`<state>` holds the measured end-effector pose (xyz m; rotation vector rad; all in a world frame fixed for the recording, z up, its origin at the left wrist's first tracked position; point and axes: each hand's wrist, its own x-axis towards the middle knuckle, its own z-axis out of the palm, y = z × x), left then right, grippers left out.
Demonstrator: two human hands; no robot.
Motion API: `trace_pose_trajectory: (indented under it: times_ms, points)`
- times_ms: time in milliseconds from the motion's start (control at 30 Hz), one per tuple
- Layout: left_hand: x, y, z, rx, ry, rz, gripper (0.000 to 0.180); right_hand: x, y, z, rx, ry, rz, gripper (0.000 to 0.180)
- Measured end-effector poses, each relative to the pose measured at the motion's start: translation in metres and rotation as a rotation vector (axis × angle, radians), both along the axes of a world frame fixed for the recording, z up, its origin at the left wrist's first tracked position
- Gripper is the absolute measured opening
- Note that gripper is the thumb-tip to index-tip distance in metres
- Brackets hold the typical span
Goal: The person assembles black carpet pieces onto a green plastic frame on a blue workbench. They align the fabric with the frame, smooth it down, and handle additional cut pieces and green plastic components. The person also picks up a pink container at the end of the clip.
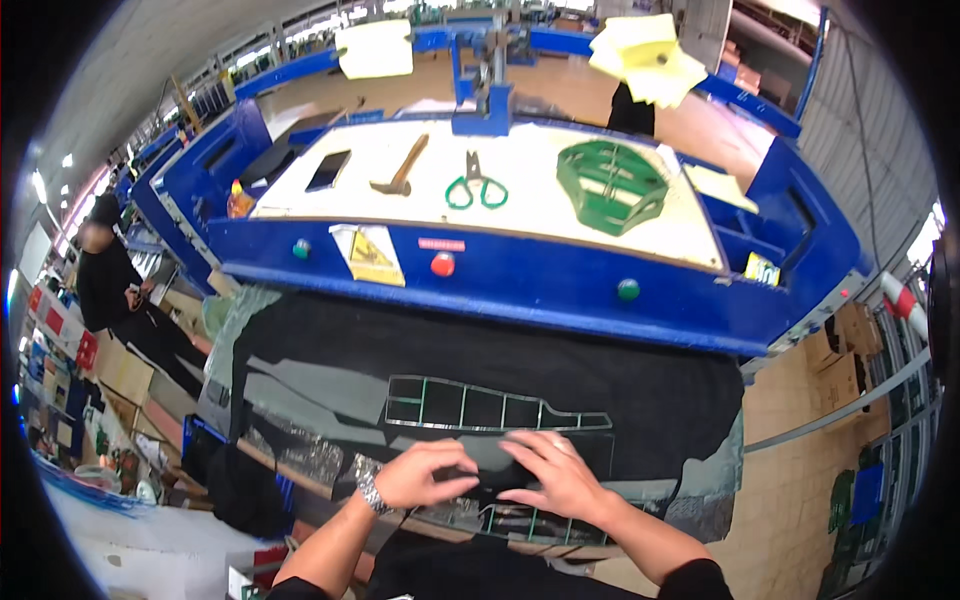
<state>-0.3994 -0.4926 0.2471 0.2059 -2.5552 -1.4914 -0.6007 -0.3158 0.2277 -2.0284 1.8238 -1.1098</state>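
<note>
At the near edge of the scene, the left hand [415, 478] and the right hand [555, 475] are laid flat, fingers spread and clamped on nothing, on a black fabric sheet [560, 375] beside a green-edged cutting frame [480, 407]. Farther away, on the blue machine [540, 285], a hammer [401, 167], green scissors [476, 189] and a green die frame [611, 185] are seen.

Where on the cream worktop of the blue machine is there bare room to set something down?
Free: the cream worktop between scissors and green frame, and along its front edge. Crowded: the black fabric, where the left hand and right hand press.
</note>
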Motion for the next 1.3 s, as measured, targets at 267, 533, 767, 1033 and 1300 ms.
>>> trace_pose_trajectory:
  times_ms: [267,533,767,1033,1300]
  points:
    - [0.019,-0.006,-0.039,0.783,0.326,0.132,0.095,0.03,-0.095,0.078,0.006,-0.239,0.21,0.026]
    - [0.095,-0.013,-0.071,0.881,-0.041,0.23,0.038,0.09,-0.206,0.099,0.06,-0.431,-0.002,0.02]
    - [0.263,-0.065,-0.121,1.005,-0.021,0.454,0.034,0.095,-0.302,0.018,0.349,-0.525,-0.232,0.023]
    - [0.356,-0.1,-0.18,0.686,-0.345,0.93,0.043,0.13,-0.381,-0.125,0.471,-0.091,-0.295,0.051]
    - [0.347,-0.145,-0.17,0.186,-0.309,0.941,0.033,0.084,-0.205,-0.108,0.426,0.327,-0.259,0.096]
